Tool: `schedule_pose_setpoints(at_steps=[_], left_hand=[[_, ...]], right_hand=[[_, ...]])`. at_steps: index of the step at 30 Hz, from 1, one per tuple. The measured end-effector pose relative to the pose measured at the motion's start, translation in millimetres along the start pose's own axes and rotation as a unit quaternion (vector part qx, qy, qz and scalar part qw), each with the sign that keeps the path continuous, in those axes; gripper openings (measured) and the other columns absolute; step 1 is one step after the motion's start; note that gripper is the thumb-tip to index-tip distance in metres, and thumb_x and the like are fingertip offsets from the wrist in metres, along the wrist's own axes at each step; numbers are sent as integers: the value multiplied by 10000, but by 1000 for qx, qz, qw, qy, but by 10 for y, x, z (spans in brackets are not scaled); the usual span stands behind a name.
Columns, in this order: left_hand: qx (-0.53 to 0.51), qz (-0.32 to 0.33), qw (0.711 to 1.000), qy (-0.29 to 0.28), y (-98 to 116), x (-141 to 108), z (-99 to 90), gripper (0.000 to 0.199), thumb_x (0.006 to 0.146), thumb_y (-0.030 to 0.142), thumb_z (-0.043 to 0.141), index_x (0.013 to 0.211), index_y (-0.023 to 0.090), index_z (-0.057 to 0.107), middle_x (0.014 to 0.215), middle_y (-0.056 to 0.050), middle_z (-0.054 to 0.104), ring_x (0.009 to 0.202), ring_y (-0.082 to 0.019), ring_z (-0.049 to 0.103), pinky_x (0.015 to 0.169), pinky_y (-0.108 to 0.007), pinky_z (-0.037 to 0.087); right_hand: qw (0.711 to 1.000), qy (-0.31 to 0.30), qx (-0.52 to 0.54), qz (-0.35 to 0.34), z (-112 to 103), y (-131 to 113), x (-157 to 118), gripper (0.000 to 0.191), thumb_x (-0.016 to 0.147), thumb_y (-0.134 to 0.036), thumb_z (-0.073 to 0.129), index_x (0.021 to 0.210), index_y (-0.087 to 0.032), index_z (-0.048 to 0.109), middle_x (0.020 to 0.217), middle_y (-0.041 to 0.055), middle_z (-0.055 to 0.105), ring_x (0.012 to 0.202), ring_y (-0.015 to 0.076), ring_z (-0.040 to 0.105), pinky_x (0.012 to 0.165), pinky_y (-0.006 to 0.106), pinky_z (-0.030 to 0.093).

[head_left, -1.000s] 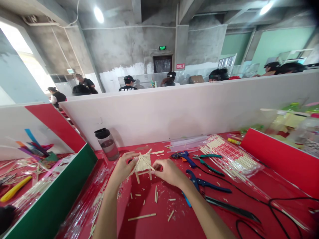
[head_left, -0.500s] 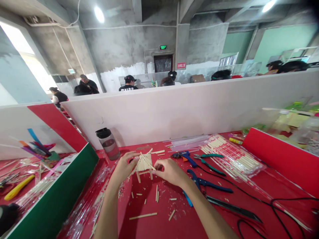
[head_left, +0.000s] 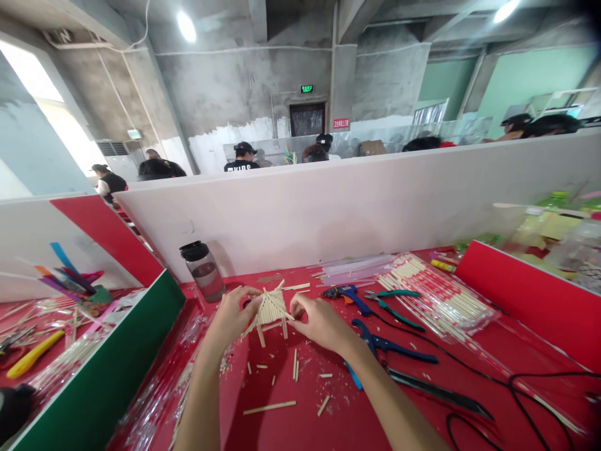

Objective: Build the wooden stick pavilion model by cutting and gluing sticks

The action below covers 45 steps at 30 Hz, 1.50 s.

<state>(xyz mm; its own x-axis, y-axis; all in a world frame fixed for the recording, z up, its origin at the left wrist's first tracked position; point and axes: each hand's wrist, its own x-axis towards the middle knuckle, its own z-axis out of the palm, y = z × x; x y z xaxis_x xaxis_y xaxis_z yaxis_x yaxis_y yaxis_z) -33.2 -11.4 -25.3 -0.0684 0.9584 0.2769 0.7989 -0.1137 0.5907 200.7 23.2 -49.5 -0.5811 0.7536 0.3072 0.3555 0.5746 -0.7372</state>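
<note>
A small model of pale wooden sticks (head_left: 273,308), with a sloping slatted roof and thin legs, stands upright on the red table (head_left: 282,432). My left hand (head_left: 237,311) is at its left side, thumb and fingers closed on the roof edge. On the other side my right hand (head_left: 317,318) has thumb and fingertips pinched at the lower right corner of the roof, by a stick end. Loose stick pieces (head_left: 270,408) and crumbs lie in front of the model.
A dark-lidded bottle (head_left: 204,272) stands behind my left hand. To the right lie a blue glue gun (head_left: 350,297), green-handled pliers (head_left: 399,294), a blue cutter (head_left: 394,349), a black cable and bagged sticks (head_left: 436,291). Green (head_left: 107,369) and red (head_left: 535,304) dividers flank the table. People sit beyond the white partition.
My hands and the stick model have hardly moved, with only a slight shift of the right fingers. Behind the partition, people's heads have shifted a little.
</note>
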Motion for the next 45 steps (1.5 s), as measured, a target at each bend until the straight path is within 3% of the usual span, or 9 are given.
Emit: schedule_pose_setpoints(at_steps=[5,11,18,22,32,45], left_hand=[[35,0,999,-6,42,-14,-34,313,875,426,487,992,218,690,1061,-71,713,1010,-239,630,1077,-459,329],[38,17,999,-32,59,-27,-33,357,889,424,460,1061,200,679,1078,-99,711,975,-248,640,1067,-485,344],[75,1,996,-52,197,-58,-14,315,825,477,558,990,218,625,1085,-86,687,1000,-269,628,1127,-628,124],[86,-1,995,-54,205,-50,1,341,817,509,566,989,219,616,1071,-80,683,981,-266,625,1114,-637,142],[102,14,993,-51,205,-44,5,297,852,460,507,979,215,616,1032,-77,687,958,-254,618,1082,-581,243],[88,9,995,-55,199,-37,10,321,839,494,531,982,219,612,1047,-88,687,952,-255,609,1086,-583,230]], right_hand=[[1000,26,-11,-2,19,53,12,95,851,-278,638,901,-229,574,840,14,713,801,170,675,705,252,461],[998,69,-2,6,60,159,53,105,852,-269,626,939,-234,578,871,13,712,809,169,675,729,257,469],[994,107,8,26,98,239,81,77,845,-254,615,915,-226,597,859,21,716,790,183,679,714,269,475],[995,98,26,20,58,224,65,141,815,-253,645,949,-220,614,870,18,719,759,170,677,719,268,483],[991,129,-8,-20,24,224,72,97,850,-255,590,877,-194,661,817,33,700,730,158,635,712,256,470],[991,132,-12,-26,10,179,70,110,856,-234,593,816,-190,686,795,31,699,703,155,620,664,240,457]])
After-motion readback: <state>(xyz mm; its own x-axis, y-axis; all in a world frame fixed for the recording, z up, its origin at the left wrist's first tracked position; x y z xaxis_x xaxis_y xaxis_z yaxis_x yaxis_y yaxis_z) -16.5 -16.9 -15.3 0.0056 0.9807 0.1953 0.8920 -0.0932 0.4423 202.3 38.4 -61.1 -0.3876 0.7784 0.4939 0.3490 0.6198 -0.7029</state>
